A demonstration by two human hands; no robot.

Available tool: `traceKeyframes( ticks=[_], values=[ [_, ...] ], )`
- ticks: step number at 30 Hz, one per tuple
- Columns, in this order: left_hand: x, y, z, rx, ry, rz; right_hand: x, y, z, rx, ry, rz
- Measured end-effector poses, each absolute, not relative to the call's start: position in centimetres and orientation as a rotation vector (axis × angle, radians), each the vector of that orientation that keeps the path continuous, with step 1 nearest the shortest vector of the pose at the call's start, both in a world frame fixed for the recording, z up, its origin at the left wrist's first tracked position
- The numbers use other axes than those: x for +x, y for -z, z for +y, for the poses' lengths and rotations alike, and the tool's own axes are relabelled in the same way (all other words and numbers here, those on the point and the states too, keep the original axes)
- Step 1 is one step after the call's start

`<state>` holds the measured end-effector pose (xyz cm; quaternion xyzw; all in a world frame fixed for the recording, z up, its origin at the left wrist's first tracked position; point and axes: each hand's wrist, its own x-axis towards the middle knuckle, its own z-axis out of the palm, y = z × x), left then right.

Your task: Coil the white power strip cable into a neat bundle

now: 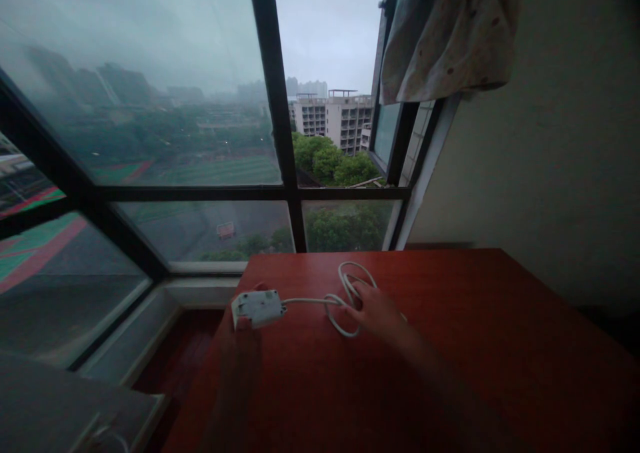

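Note:
A white power strip (263, 308) is held above the left part of the reddish-brown table, its flat face with small screw holes toward me. My left hand (243, 326) grips its left end, thumb on the near side and fingertips showing behind the far edge. From its right end a white cable (306, 300) runs across to a few loose loops. My right hand (373, 308) is closed around those loops near the middle of the table, thumb and fingers on the cord. The cable's far end is hidden by the hand and forearm.
The wooden table (450, 286) meets a dark-framed window (295, 216) at the back, with one pane swung outward. A spotted curtain (450, 40) hangs at upper right beside a plain wall (545, 160). A low white ledge (165, 306) runs along the left.

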<state>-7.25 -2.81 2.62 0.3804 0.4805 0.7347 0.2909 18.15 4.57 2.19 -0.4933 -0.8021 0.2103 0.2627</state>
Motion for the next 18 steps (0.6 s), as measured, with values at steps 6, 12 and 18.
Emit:
traceKeyframes(
  ticks=[6, 12, 18],
  values=[
    [-4.1, -1.9, 0.6, 1.006, -1.907, 1.179, 17.7, -1.7, 3.0, -1.233, -0.530, -2.202],
    [-2.1, -1.0, 1.9, 1.264, -1.678, 1.227, 18.3, -1.4, 2.0, -1.121, -0.637, -2.158],
    [-2.2, 1.0, 2.7, 0.947, -1.637, 1.150, 18.5, -1.1, 1.6, -1.050, -0.783, -2.117]
  ],
)
